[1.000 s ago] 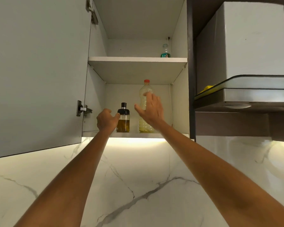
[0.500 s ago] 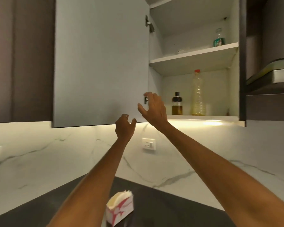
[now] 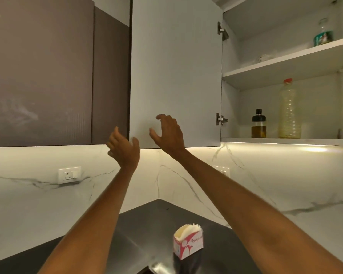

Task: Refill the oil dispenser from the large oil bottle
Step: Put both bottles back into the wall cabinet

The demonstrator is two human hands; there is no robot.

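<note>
Both hands raised before the open cabinet door (image 3: 174, 76), empty: left hand (image 3: 124, 149) and right hand (image 3: 169, 133) with grips apart. Oil dispenser (image 3: 258, 124) and large oil bottle (image 3: 289, 111) stand side by side on the lower shelf (image 3: 285, 140), unreached, well right of both hands.

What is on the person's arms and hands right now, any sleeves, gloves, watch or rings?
Nothing worn shows. Both forearms are bare up to the frame edge, with no sleeve in view. The left hand and right hand are bare too: no gloves, no watch or band at either wrist, and no ring that I can make out.
</note>
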